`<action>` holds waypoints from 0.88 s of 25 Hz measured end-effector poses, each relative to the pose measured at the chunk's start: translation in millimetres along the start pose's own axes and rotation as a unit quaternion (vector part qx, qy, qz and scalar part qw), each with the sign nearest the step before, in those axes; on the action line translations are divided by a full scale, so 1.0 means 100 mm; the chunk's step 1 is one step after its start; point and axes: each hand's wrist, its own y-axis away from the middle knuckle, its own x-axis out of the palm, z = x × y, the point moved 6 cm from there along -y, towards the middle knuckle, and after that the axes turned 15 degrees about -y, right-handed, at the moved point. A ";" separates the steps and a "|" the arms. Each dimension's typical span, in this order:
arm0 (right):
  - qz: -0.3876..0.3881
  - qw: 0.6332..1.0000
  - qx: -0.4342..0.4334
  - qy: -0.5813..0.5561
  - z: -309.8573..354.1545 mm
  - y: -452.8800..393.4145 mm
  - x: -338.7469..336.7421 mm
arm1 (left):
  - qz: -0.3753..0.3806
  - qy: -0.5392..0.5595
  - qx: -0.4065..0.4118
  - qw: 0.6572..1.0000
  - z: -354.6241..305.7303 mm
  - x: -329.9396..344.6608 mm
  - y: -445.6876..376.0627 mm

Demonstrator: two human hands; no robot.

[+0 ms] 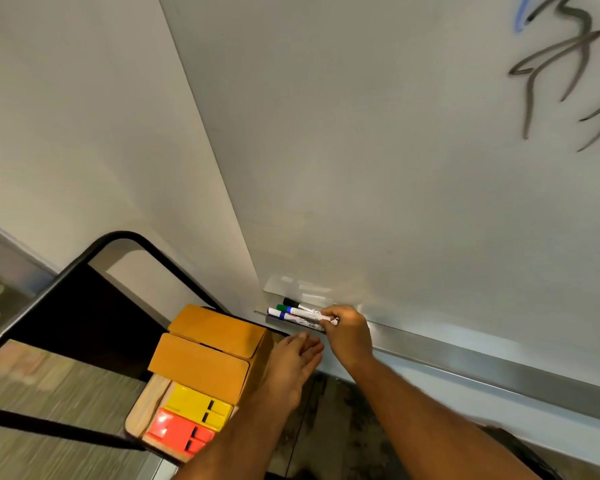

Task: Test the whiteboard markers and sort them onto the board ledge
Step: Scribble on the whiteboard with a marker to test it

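Observation:
Three white markers lie side by side at the left end of the metal board ledge [465, 355]: a black-capped marker [293, 302] at the back, a green-capped marker [288, 309] in the middle and a blue-capped marker [279, 313] in front. My right hand [349, 332] pinches the right end of the blue-capped marker at the ledge. My left hand [291, 362] hovers just below the ledge with straight fingers and holds nothing. Grey and blue test strokes [565, 64] mark the whiteboard at the upper right.
An orange cardboard box [208, 351] stands on a wooden stool seat [142, 414] with a black tube frame [84, 258], just left of my left hand. A yellow block [194, 405] and a red block [174, 431] lie in front of the box. Floor lies below.

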 end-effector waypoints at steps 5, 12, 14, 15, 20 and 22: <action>0.008 0.998 -0.052 0.041 0.07 0.03 -0.06 | 0.006 -0.011 -0.004 1.000 -0.01 0.03 -0.02; -0.005 0.999 -0.040 0.013 0.05 0.09 -0.21 | 0.001 -0.017 -0.003 1.000 -0.02 0.13 -0.03; -0.013 0.999 -0.043 0.003 0.06 0.13 -0.26 | 0.004 -0.016 0.001 1.000 -0.05 0.19 -0.01; -0.020 0.999 -0.044 -0.007 0.07 0.16 -0.31 | 0.005 -0.016 0.005 1.000 -0.07 0.23 0.00; -0.014 0.994 -0.001 -0.106 0.07 0.23 -0.65 | 0.002 -0.044 0.051 0.998 -0.20 0.43 0.17; -0.002 0.993 0.016 -0.116 0.05 0.23 -0.80 | -0.034 -0.037 0.085 0.995 -0.26 0.48 0.28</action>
